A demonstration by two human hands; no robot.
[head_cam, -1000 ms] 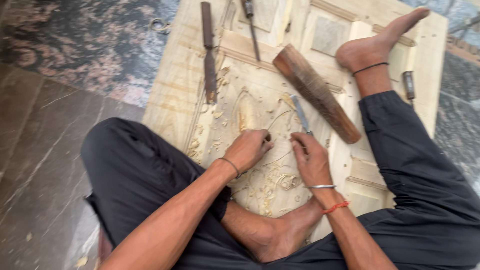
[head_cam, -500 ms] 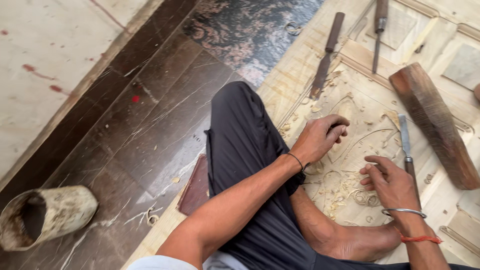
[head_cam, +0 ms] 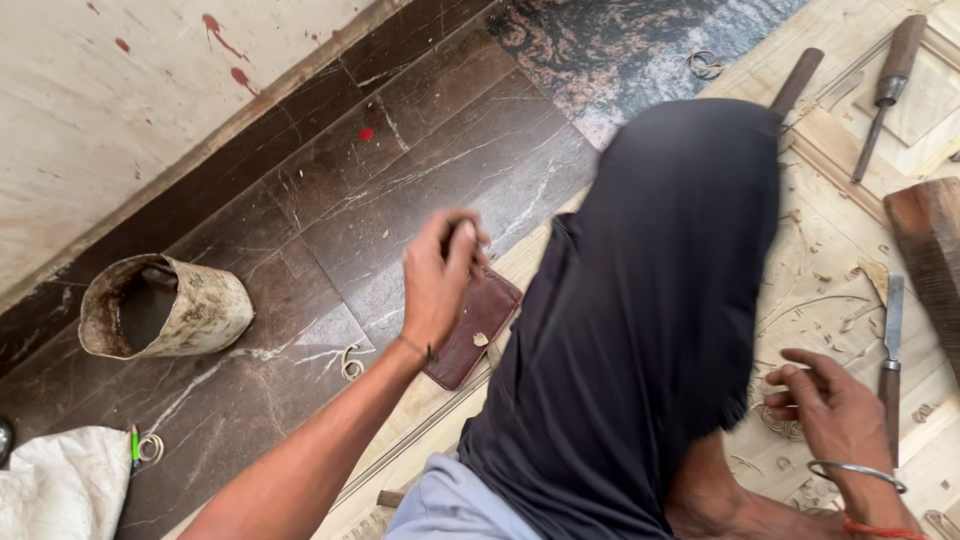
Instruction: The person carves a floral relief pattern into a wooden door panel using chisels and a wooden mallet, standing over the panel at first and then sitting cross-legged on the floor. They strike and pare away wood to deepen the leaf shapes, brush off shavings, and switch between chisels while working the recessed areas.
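Fingers of the left hand (head_cam: 440,275) are curled together, perhaps pinching something small and blurred; what it is cannot be told. Just beneath lies a brown leather wallet (head_cam: 473,327), flat, worn, on the edge of the carved wooden panel (head_cam: 830,290) beside the dark floor (head_cam: 420,170). The right hand (head_cam: 830,410) rests loosely open on the panel, a chisel (head_cam: 890,350) just beside its fingers.

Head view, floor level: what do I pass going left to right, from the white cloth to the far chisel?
White cloth → tipped-over tin can → left hand → brown leather pouch → dark-trousered knee → right hand → chisel lying on the carved panel.
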